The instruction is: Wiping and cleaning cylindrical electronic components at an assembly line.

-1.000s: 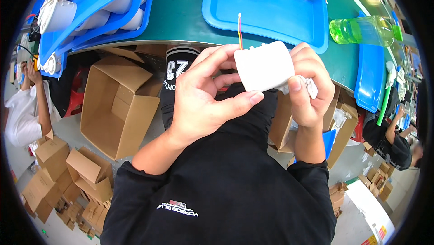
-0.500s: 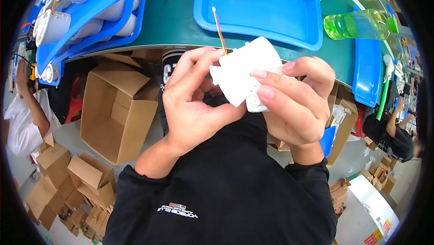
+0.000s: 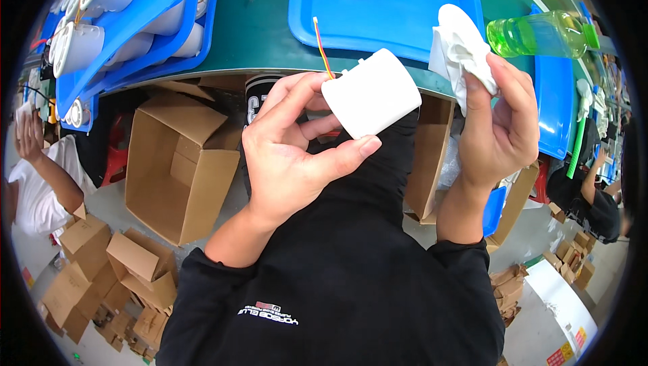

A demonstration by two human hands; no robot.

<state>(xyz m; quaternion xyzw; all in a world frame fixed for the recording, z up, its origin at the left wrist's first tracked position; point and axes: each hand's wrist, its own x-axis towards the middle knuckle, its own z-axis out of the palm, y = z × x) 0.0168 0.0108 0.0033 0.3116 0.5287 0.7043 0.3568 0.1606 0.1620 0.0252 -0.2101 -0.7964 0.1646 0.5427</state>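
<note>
My left hand (image 3: 283, 140) is closed around a smooth white plastic cylinder (image 3: 374, 95), thumb along its lower edge and fingers behind. The cylinder is tilted, and a thin red and yellow wire (image 3: 322, 49) with a small white connector rises from its upper left end. To the right, apart from the cylinder, my right hand (image 3: 501, 120) pinches a crumpled white cloth (image 3: 462, 52) between thumb and fingers. The cloth's upper end looks smooth and rounded; whether something lies inside its folds I cannot tell.
A blue tray (image 3: 385, 25) on the green table (image 3: 260, 29) carries several similar white cylinders. Stacked blue trays (image 3: 196, 49) with more stand at the left. A green bottle (image 3: 540, 34) lies at the right. An open cardboard box (image 3: 179, 170) sits below the table edge. Other people work on both sides.
My right hand has drawn the cloth off the cylinder and moved it up and to the right. My left hand keeps hold of the cylinder in nearly the same place.
</note>
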